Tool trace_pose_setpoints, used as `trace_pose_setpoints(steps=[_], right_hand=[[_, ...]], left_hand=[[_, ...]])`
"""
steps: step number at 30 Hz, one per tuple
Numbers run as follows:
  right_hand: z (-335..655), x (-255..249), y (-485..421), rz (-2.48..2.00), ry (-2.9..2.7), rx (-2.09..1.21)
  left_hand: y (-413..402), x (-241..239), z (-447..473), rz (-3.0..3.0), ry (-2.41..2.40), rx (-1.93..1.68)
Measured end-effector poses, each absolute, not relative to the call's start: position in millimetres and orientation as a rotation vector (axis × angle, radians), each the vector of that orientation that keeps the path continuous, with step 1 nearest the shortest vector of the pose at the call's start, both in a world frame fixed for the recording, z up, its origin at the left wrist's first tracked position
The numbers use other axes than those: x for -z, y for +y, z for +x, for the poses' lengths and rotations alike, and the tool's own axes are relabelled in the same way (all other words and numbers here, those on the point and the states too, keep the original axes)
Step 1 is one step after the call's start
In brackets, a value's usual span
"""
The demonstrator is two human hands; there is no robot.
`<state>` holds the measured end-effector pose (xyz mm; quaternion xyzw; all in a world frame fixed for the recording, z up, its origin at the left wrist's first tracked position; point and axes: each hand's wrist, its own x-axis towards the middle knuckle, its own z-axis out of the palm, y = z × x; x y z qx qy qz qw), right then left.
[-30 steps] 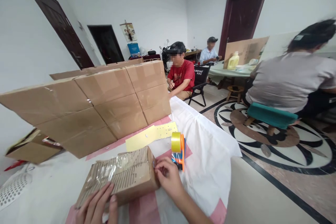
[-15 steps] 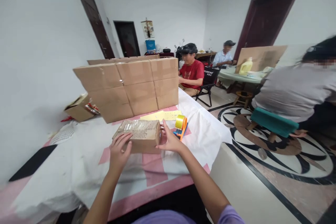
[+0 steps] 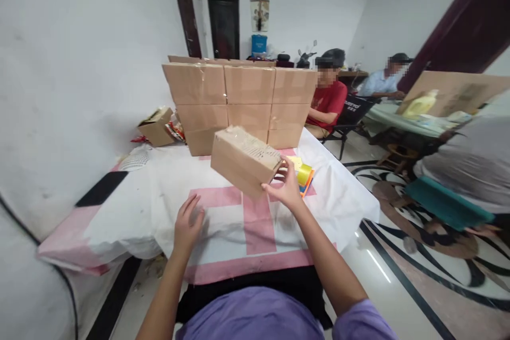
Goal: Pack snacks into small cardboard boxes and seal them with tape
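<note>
A small brown cardboard box [image 3: 241, 164], with clear tape and torn print on its top, is tilted up off the table. My right hand [image 3: 286, 185] grips its right end between thumb and fingers. Apart from the box, my left hand [image 3: 188, 226] hovers over the cloth to its lower left, fingers spread and holding nothing. Just past my right hand lies an orange tape dispenser [image 3: 309, 183] with a yellow tape roll [image 3: 304, 174]. Part of a yellow sheet [image 3: 295, 161] shows behind the box.
A large taped cardboard screen [image 3: 247, 85] stands across the table behind the box. An open carton [image 3: 157, 130] with packets sits at the left. White and pink cloth [image 3: 223, 255] covers the table. A person in red [image 3: 332, 103] sits beyond; two others are at the right.
The box has left the table and tilted, its left end raised, in my right hand. My left hand has let go of it. The camera view has swung left.
</note>
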<state>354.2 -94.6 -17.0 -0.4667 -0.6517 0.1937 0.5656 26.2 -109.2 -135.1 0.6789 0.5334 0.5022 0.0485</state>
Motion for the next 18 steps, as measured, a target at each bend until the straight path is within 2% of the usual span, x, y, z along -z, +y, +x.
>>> trace_pose_setpoints(steps=[6,9,13,18], right_hand=[[455.1,-26.7,-78.2,-1.288,-1.277,-0.094],[527.9,-29.4,-65.5,-1.427,-1.186,0.17],[595.4,1.3,-41.0,-1.645,-1.169,0.388],[615.4,55.6,6.8,-1.791,-1.144,0.219]], left_hand=[[-103.3,155.1,21.5,2.235,1.765,-1.406],[-103.4,160.4,25.5,2.329,1.904,-1.397],[-103.4,168.0,29.1,2.42,1.991,-1.318],[-104.1,169.4,29.9,2.372,2.067,-1.179]])
